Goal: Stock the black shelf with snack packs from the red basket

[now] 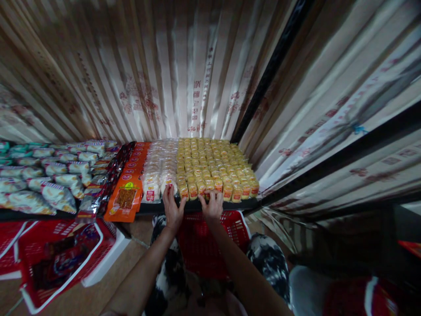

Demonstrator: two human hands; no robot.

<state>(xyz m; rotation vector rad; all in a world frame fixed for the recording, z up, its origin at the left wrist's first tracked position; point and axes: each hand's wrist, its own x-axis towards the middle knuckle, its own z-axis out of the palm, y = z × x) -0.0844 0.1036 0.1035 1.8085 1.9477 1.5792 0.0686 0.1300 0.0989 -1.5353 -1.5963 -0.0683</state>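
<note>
Rows of small yellow-wrapped packets [210, 164], each front one with an orange-red label, fill the right part of the shelf. Beside them stand rows of clear-wrapped white packets [152, 186] with red labels. My left hand [173, 210] is at the front edge, its fingers against a white packet and its thumb, held apart, by the first yellow ones. Against the front row of yellow packets rests my right hand [213, 205], fingers bent and thumb spread away from them. Neither hand has a packet lifted. The fingertips are partly hard to make out.
Orange snack bags [126, 188], dark packets [98, 184] and white bags [59, 193] lie leftward along the shelf. A red basket [210, 245] stands between my knees; another red basket [62, 259] with packets is lower left. A printed curtain [184, 66] and dark post [269, 66] border the shelf.
</note>
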